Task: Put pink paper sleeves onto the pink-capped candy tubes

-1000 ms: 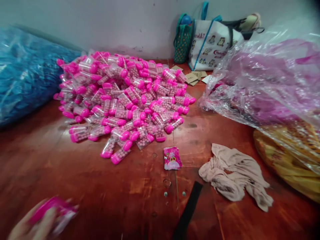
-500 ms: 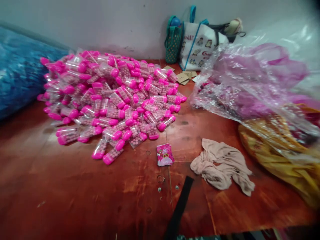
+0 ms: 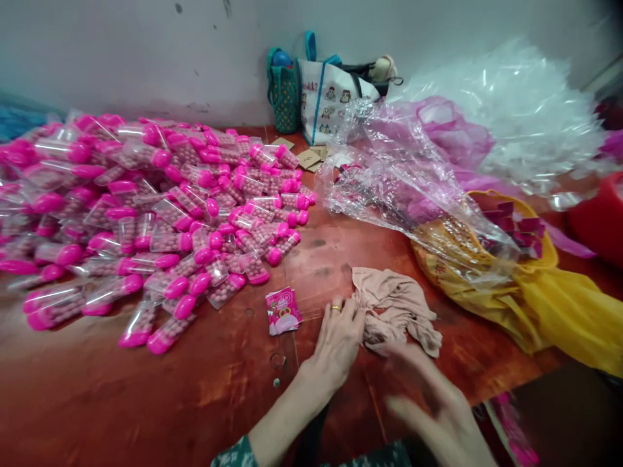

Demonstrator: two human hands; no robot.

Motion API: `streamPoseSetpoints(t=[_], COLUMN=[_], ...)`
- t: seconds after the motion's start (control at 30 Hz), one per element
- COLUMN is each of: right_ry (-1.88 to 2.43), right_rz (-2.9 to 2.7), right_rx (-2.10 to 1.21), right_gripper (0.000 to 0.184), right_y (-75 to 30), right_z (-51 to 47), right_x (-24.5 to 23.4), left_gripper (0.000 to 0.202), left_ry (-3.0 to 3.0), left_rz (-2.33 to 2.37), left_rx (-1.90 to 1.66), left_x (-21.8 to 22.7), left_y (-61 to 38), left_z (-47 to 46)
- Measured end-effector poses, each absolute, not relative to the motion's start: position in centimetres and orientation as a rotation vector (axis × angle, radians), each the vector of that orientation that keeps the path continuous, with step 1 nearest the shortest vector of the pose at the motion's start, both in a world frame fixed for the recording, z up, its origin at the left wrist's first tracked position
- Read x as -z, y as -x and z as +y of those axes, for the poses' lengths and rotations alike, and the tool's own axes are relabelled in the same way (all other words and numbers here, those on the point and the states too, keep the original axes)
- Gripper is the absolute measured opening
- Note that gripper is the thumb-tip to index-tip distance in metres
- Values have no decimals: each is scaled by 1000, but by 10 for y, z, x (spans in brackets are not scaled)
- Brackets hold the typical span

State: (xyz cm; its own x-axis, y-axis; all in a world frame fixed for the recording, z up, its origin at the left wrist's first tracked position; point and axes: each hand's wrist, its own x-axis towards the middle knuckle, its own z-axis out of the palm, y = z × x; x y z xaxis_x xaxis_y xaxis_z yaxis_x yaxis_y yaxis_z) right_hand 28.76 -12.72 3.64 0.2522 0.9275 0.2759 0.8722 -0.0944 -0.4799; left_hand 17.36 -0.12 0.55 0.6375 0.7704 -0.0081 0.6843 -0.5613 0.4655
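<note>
While pinning the crumpled beige cloth [image 3: 396, 308], lying on the worktop [image 3: 146, 402] just right of a pink packet [image 3: 283, 311], with the flat, spread left hand [image 3: 335, 340], better gather its near edge using the blurred, apparently open right hand [image 3: 438, 408].

The right hand [image 3: 433, 415] is a blur near the cloth [image 3: 394, 311]. The pile of pink tubes [image 3: 146, 207] runs off the left edge. The yellow bag [image 3: 559, 311] and a red thing [image 3: 601, 214] are cut off at the right. The small packet [image 3: 283, 311] has print too tiny to read.
</note>
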Motion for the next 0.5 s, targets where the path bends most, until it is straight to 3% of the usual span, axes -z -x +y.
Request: streamPoseSetpoints(t=[0.3, 0.5], right_ry=[2067, 2059], right_rz=[-1782, -1718], right_rx=[0, -57], right_gripper=[37, 36], right_y=[-310, -308], right_z=[-66, -71], right_x=[18, 2], left_gripper=[26, 23], left_ry=[-2408, -2243], left_rz=[1315, 1277], left_rx=[-291, -536], left_x=[9, -9], left_y=[-195, -157], left_z=[11, -13])
